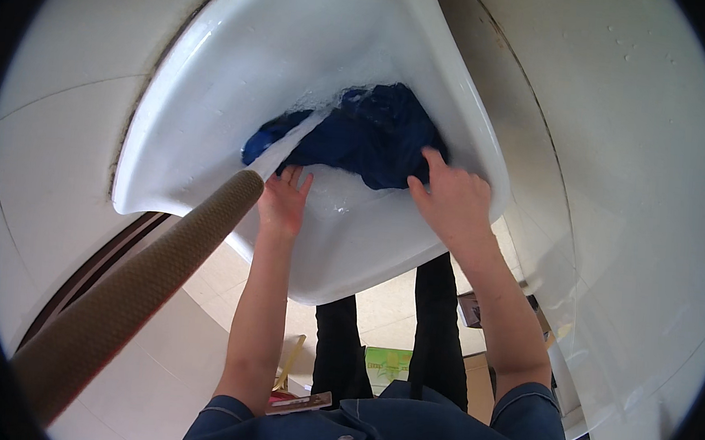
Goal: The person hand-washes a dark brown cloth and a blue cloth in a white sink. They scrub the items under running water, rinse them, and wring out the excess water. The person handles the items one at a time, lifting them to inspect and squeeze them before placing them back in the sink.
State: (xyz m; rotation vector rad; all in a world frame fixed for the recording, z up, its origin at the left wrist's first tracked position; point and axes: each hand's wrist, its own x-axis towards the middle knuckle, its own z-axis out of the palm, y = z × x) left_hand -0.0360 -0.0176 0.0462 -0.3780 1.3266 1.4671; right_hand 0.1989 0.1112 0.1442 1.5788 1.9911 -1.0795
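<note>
Dark blue wet cloth (375, 136) lies bunched in the bottom of a white basin (399, 248). Water (288, 146) streams onto it from the end of a thick brown textured hose (144, 279). My left hand (284, 203) is open beside the stream, palm up and fingers spread, its fingertips close to the cloth's near edge. On the other side, my right hand (456, 199) has thumb and index finger stretched apart at the cloth's right edge, the index fingertip over the fabric. Neither hand grips the cloth.
The hose crosses from the lower left over the basin's left rim. Tiled walls (63, 143) flank the basin. Below are my black-trousered legs (435, 324), a green package (387, 365) on the floor and a brown cardboard box (480, 384).
</note>
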